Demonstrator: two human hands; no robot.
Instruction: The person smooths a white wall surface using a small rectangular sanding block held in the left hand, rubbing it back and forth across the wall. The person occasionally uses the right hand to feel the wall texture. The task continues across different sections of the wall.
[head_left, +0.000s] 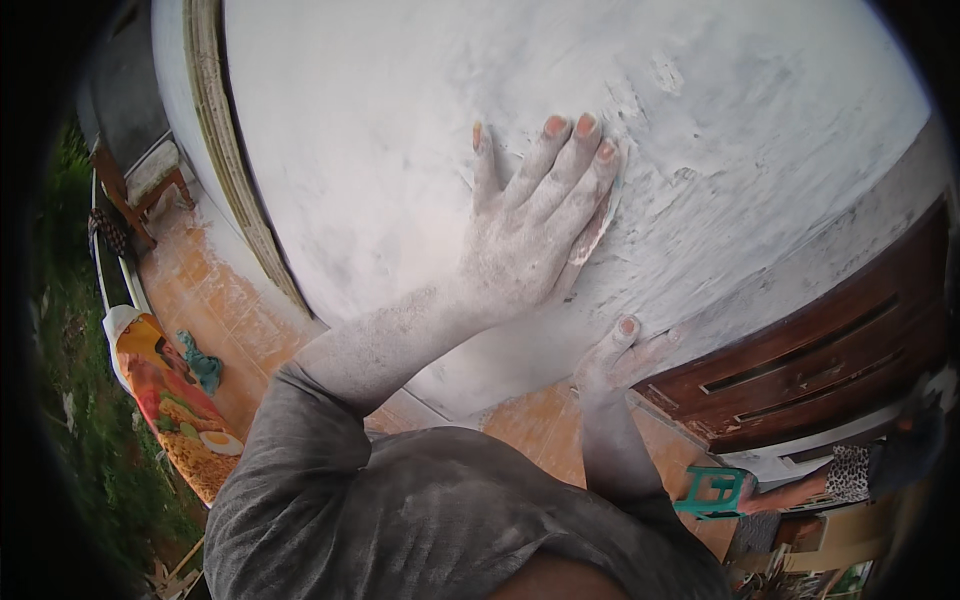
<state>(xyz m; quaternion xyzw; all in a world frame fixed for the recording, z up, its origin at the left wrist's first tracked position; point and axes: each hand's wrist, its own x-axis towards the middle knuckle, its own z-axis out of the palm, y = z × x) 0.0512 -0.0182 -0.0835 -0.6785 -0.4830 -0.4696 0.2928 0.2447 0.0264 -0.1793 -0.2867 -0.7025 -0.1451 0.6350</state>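
Observation:
My left hand point(535, 215), coated in white dust, lies against a white plastered wall point(350, 120) with its fingers stretched upward and spread. Under its right side shows the edge of a thin pale sheet point(597, 232), pinned between palm and wall; its exact kind is hidden. Rough, ridged patches mark the wall right of the fingers. Lower down, my right hand point(620, 357) is also dusty, its thumb up and fingers extended beside the wall's lower part. Nothing shows in it, and I cannot tell whether it touches the wall.
A dark wooden door point(820, 340) stands at right. A person's leg point(795, 493) is near a green plastic stool point(712, 490). At left are a wooden chair point(150, 185), a teal cloth point(200, 362), a printed banner point(185, 410) and dusty orange floor tiles point(215, 295).

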